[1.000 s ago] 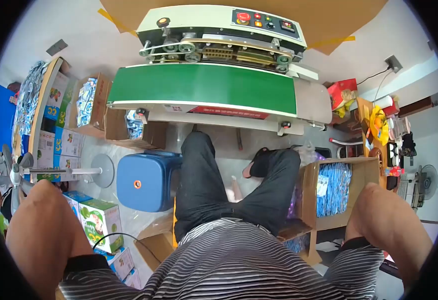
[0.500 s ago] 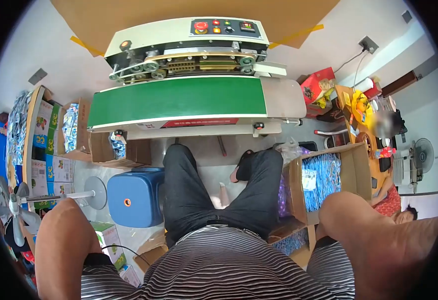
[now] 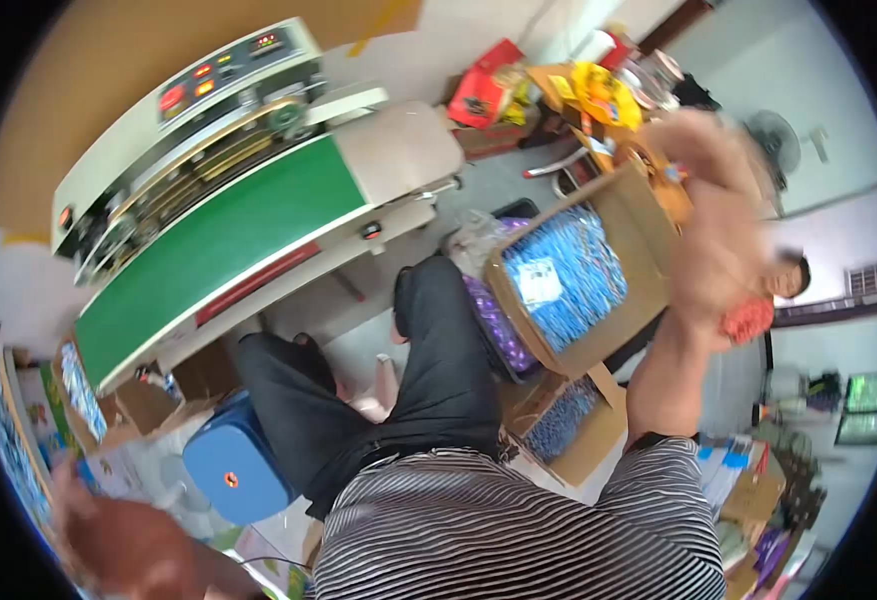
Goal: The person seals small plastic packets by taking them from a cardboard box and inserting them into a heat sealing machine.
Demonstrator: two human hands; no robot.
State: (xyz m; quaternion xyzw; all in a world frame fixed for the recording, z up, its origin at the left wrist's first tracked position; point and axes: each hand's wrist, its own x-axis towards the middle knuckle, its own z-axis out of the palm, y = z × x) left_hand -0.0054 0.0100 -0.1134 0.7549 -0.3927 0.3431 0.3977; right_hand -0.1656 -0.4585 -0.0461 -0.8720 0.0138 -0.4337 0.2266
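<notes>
My right hand [image 3: 713,190] is raised at the right, smeared by motion, and its curled fingers overlap the far edge of an open cardboard box [image 3: 648,255]. Inside that box lies a dense pile of blue-and-white packets [image 3: 583,265] with a white label on top. Low at the left edge, my left hand [image 3: 108,530] is also blurred, left of a blue plastic stool [image 3: 233,470]. Motion hides the fingers of both hands. A band sealing machine [image 3: 188,120] with a green conveyor belt [image 3: 248,235] stands in front of my knees.
A second box [image 3: 598,430] of packets sits below the first, and a purple spotted bag [image 3: 498,325] lies beside it. Behind are a red bag [image 3: 483,90] and a cluttered wooden table [image 3: 553,95]. Another person [image 3: 748,315] in red is at the right.
My view has turned right, so the machine sits further left and tilted. My right hand has come into sight above the box; my left arm has swung lower at the left.
</notes>
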